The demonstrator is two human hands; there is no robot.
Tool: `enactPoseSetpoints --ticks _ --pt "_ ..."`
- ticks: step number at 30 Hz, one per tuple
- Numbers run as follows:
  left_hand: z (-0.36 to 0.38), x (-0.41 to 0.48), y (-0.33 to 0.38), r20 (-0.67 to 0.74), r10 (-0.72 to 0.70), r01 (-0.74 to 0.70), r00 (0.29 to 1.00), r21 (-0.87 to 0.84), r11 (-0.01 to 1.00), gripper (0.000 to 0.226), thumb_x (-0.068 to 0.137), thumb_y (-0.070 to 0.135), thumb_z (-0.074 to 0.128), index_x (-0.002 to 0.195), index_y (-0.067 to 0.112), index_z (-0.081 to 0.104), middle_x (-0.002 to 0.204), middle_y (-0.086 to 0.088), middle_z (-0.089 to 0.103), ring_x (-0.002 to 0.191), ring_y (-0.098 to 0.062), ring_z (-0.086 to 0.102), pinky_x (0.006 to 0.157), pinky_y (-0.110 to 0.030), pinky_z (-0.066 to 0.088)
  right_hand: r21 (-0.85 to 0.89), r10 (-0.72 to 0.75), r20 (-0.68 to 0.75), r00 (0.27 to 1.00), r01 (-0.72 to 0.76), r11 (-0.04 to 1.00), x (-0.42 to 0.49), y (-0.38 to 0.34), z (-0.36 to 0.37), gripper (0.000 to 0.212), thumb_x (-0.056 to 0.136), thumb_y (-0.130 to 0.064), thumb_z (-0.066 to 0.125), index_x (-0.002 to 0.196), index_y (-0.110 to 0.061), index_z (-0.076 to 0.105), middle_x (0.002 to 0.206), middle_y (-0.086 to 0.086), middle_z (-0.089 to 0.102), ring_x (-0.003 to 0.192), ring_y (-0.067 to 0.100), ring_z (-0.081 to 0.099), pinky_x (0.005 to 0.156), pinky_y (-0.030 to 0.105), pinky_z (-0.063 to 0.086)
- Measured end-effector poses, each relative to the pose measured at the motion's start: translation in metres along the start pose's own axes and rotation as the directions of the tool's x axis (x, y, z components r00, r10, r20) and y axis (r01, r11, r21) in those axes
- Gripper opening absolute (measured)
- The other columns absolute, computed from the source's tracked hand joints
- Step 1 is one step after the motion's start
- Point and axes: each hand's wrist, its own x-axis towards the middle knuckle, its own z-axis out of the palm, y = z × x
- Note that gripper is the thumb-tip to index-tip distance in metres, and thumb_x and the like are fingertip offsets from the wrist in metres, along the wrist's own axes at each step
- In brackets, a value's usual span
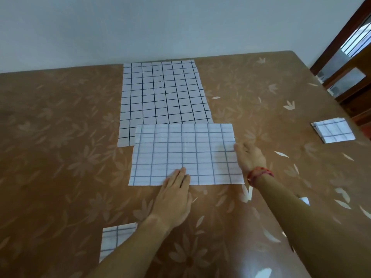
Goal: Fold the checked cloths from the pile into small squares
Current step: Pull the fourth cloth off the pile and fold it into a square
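A white checked cloth folded in half [186,154] lies flat in front of me, pale grid side up. My left hand [173,197] presses its near edge with straight fingers. My right hand [250,156] lies at the cloth's right edge, fingers extended; whether they touch the cloth I cannot tell. Behind it, the pile of unfolded checked cloths [163,93] with dark grid lines is spread flat, partly covered by the folded one. A small folded square [333,132] sits at the far right. Another folded cloth [115,239] lies near left, partly hidden by my left forearm.
Everything rests on a table with a brown flowered cover [60,147]. A plain wall runs along the table's far edge. A dark wooden window frame [345,57] stands past the right corner. A red thread band is on my right wrist.
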Motion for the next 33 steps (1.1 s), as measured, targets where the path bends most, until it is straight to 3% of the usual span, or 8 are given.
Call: enactPoseSetpoints --ticks 4,9,12,14,20,24,29,33 --pt "0.000 0.002 0.000 -0.008 -0.008 0.008 1.000 -0.002 1.000 0.054 0.105 0.034 0.022 0.155 0.019 0.010 0.163 0.003 -0.006 0.148 -0.011 -0.012 0.120 -0.032 -0.004 0.078 0.101 -0.028 0.995 -0.098 0.992 0.017 0.000 0.001 0.044 0.089 -0.046 0.046 0.107 -0.010 0.065 0.106 0.010 0.064 0.097 0.031 0.055 0.083 0.034 0.042" --pt "0.000 0.001 0.001 -0.012 -0.006 0.006 1.000 -0.020 1.000 0.054 0.105 0.033 0.023 0.155 0.019 0.010 0.163 0.004 -0.006 0.148 -0.011 -0.012 0.118 -0.030 -0.007 0.188 0.146 -0.014 0.989 -0.140 0.972 0.022 -0.002 -0.001 0.043 0.082 -0.047 0.052 0.081 -0.007 0.068 0.081 0.007 0.069 0.081 0.028 0.063 0.079 0.039 0.051" --pt "0.001 0.001 0.000 -0.011 -0.011 0.010 1.000 -0.034 0.999 0.054 0.105 0.033 0.024 0.155 0.019 0.011 0.163 0.004 -0.006 0.148 -0.011 -0.012 0.121 -0.032 -0.004 0.267 0.205 0.043 0.978 -0.210 0.941 0.024 -0.001 0.001 0.039 0.075 -0.045 0.056 0.074 -0.006 0.063 0.066 0.009 0.060 0.059 0.025 0.055 0.062 0.038 0.053" --pt "0.002 0.002 0.000 -0.011 -0.014 0.014 1.000 -0.047 0.999 0.054 0.105 0.032 0.025 0.155 0.020 0.011 0.163 0.005 -0.006 0.148 -0.010 -0.012 0.121 -0.033 -0.002 0.330 0.218 0.099 0.971 -0.239 0.913 0.025 -0.002 0.003 0.030 0.079 -0.038 0.058 0.074 -0.008 0.057 0.066 0.011 0.052 0.051 0.023 0.045 0.049 0.031 0.044" --pt "0.003 0.002 -0.002 -0.030 0.007 -0.008 1.000 -0.047 0.999 0.054 0.104 0.033 0.026 0.155 0.021 0.011 0.163 0.005 -0.005 0.148 -0.010 -0.011 0.121 -0.032 -0.002 0.328 0.233 0.138 0.963 -0.266 0.906 0.021 -0.008 0.007 0.030 0.083 -0.032 0.068 0.068 -0.009 0.055 0.057 0.004 0.051 0.047 0.018 0.045 0.048 0.027 0.041" --pt "0.002 0.003 -0.007 -0.038 0.025 -0.027 0.999 -0.068 0.997 0.054 0.104 0.033 0.028 0.155 0.021 0.014 0.163 0.006 -0.002 0.148 -0.008 -0.010 0.121 -0.030 -0.003 0.294 0.187 0.089 0.978 -0.206 0.934 0.015 -0.007 0.005 0.022 0.081 -0.028 0.073 0.071 -0.011 0.063 0.065 0.001 0.060 0.057 0.015 0.056 0.061 0.030 0.050" --pt "-0.001 0.001 -0.008 -0.074 0.045 -0.050 0.996 -0.062 0.997 0.058 0.103 0.032 0.033 0.155 0.018 0.012 0.163 0.003 -0.003 0.148 -0.010 -0.010 0.119 -0.028 -0.006 0.349 0.168 0.032 0.985 -0.168 0.922 0.003 -0.001 -0.004 0.021 0.079 -0.023 0.075 0.071 -0.009 0.063 0.061 0.002 0.061 0.051 0.014 0.056 0.042 0.018 0.041" --pt "-0.005 0.000 0.000 -0.120 0.079 -0.088 0.990 -0.070 0.994 0.066 0.101 0.031 0.040 0.155 0.013 0.008 0.163 0.000 -0.004 0.148 -0.010 -0.010 0.116 -0.021 -0.007 0.450 0.179 -0.029 0.983 -0.147 0.881 -0.016 0.010 -0.006 0.021 0.081 -0.020 0.073 0.067 -0.010 0.061 0.063 0.001 0.061 0.058 0.017 0.057 0.048 0.022 0.044"
